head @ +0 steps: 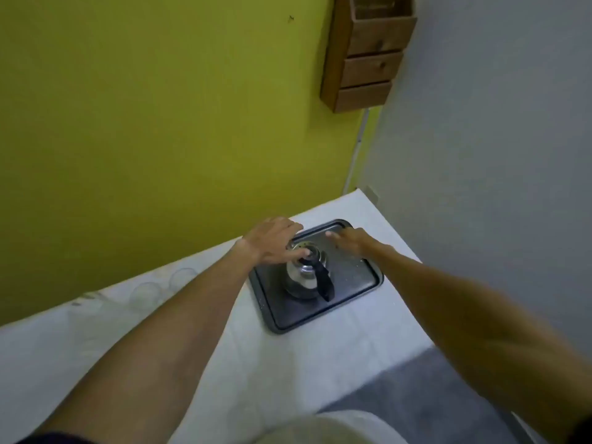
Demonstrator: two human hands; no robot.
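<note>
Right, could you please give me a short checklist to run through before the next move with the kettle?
1. Is the kettle upright on the tray: ok.
2. Is the left hand on the lid knob: touching, ok; firm grip, cannot tell.
3. Is the right hand free, with fingers straight over the tray's far side: ok.
4. Is the handle unobstructed: ok.
5. Are the glasses apart from the tray: ok.
6. Is the kettle full: cannot tell.

Left hand (272,240) touches steel kettle (301,278) top; right hand (350,240) flat over dark tray (355,280).
</note>
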